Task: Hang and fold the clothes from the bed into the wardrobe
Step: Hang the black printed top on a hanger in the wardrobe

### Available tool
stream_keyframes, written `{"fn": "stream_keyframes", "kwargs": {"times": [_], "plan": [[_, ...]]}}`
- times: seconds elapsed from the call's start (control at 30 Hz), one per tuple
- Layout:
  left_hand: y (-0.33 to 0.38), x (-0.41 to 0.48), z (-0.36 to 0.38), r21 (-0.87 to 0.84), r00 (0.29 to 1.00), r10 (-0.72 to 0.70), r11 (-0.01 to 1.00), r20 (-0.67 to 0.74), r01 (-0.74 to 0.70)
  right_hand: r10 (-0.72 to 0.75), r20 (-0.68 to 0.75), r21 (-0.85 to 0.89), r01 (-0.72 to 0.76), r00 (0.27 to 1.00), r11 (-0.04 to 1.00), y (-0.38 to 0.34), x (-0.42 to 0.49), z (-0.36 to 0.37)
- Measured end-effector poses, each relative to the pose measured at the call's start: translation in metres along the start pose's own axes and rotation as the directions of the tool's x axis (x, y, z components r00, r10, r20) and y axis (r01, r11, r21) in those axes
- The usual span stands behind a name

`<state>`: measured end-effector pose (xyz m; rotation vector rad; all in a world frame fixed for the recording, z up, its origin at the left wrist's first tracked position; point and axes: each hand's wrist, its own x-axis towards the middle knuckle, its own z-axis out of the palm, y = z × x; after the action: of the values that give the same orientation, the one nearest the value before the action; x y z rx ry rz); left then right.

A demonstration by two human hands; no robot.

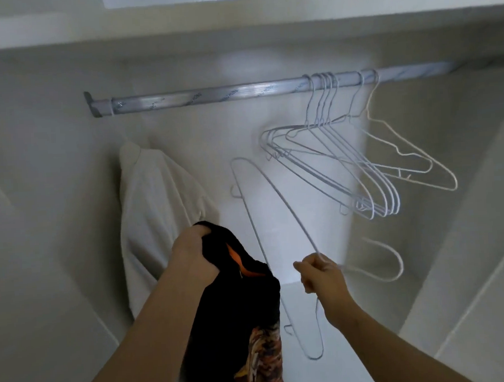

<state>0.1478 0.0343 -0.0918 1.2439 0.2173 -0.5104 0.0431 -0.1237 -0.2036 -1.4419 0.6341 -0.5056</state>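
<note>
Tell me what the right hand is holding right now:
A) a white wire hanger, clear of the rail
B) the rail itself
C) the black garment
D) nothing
A: the right hand pinches the white wire hanger near its hook, below the rail, while the left hand grips the black garment.

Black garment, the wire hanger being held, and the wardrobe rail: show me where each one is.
black garment (236, 308): head view, on the dark fabric at its middle.
wire hanger (293, 215): head view, on its long curved shoulder wire.
wardrobe rail (210, 95): head view, on its bare middle stretch.
</note>
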Motion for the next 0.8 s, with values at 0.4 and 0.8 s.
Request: {"fn": "stream_keyframes", "kwargs": {"times": [0.4,0.8], "plan": [[-0.07,-0.062,0.04,0.15,0.997,-0.069,0.987,0.038,0.062,-0.013,-0.276,0.138,0.053,0.961,0.989,-0.012,-0.075,-0.132],[-0.131,-0.099,0.049,0.353,0.998,-0.036,0.936,0.051,0.016,-0.055,-0.232,0.052,0.069,0.971,0.996,-0.005,-0.166,-0.232]]}}
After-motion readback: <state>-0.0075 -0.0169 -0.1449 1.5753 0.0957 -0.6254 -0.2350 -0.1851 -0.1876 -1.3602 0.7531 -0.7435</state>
